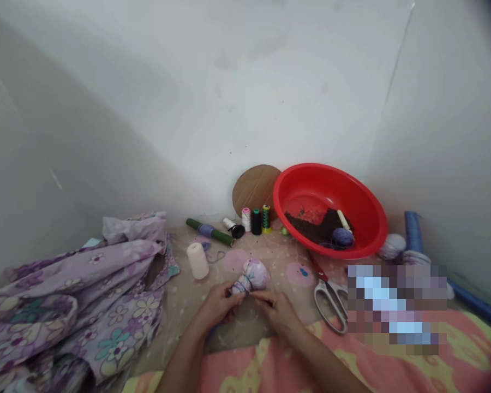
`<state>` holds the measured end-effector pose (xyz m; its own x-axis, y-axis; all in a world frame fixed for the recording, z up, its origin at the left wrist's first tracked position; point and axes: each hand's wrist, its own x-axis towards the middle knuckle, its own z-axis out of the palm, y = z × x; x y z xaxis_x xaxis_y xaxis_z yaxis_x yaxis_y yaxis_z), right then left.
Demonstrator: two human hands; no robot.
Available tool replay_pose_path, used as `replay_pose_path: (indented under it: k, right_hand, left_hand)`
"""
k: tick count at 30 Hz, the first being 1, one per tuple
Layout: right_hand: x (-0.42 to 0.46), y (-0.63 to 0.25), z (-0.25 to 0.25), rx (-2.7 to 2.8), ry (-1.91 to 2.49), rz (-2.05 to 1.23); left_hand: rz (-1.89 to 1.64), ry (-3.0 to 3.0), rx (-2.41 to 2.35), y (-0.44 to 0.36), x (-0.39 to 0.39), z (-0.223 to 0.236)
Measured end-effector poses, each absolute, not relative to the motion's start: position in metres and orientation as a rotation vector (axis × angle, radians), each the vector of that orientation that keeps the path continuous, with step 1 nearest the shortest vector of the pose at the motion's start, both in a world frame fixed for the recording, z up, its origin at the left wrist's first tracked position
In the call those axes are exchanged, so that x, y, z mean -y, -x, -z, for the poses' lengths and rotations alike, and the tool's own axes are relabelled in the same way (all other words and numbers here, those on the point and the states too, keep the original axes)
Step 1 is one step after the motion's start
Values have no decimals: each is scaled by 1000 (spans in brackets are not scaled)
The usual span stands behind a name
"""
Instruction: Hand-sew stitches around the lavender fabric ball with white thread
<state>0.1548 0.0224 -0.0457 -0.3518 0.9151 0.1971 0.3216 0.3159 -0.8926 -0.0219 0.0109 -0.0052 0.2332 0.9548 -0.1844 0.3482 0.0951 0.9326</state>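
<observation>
My left hand (221, 303) is closed around the lower end of a small bundle of pale floral cloth (256, 274), whose rounded top points away from me to the right. Dark purple yarn (243, 285) is wound about the bundle's narrow part. Close beside it, the fingertips of my right hand (279, 312) are pinched together at the yarn; the strand between them is barely visible. A white cone of thread (198, 262) stands to the left of my hands. To their right lie large scissors (329, 305) with grey handles.
Purple floral fabric (118, 305) is heaped at the left. A red basin (372, 218) at the back holds dark material and a purple yarn ball (342, 238). Thread spools (256, 221) stand before a cardboard disc (253, 188). A green tube (221, 236) and blue roll (413, 232) lie around. One patch is pixelated.
</observation>
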Motion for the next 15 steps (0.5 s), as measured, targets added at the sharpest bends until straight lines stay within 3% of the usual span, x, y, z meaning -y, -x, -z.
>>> replay_pose_path:
  k: [15]
  right_hand:
    - [-24,-148,50,1857,1123,-966]
  left_hand:
    - [-754,-1349,-1355,18,-11,0]
